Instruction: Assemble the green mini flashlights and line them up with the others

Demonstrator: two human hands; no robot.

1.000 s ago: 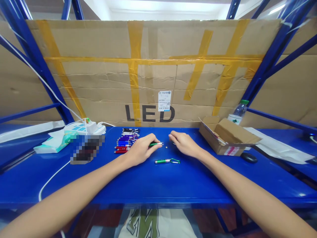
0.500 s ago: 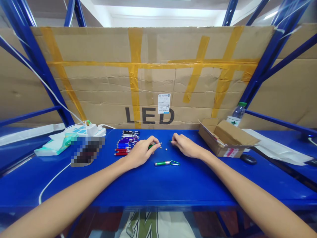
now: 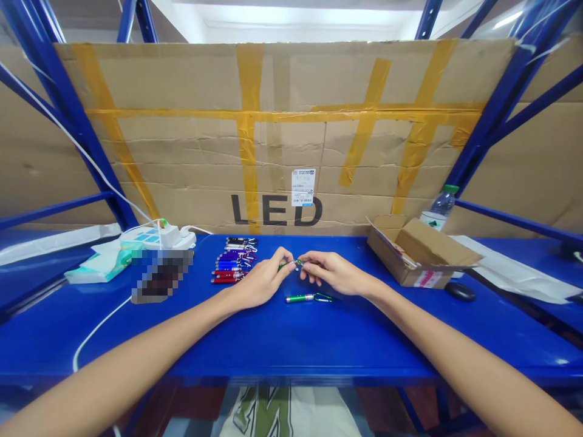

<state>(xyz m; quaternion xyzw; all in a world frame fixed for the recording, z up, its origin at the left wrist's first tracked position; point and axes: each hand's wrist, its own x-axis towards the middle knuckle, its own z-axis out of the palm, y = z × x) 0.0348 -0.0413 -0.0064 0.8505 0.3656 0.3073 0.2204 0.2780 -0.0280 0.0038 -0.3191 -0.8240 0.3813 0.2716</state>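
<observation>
Left hand [image 3: 260,282] and right hand [image 3: 331,274] met fingertip to fingertip, both pinching a small green metal keychain torch [image 3: 288,264] above the blue shelf surface [image 3: 291,340]; a second green torch with carabiner clip [image 3: 308,297] lay just below.

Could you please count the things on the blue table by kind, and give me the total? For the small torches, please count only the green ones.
Green keychain torches: 2, one between the left hand and right hand, one lying on the table
Cardboard box: 1
Water bottle: 1
Power strip: 1
Black mouse: 1
Total: 6
</observation>
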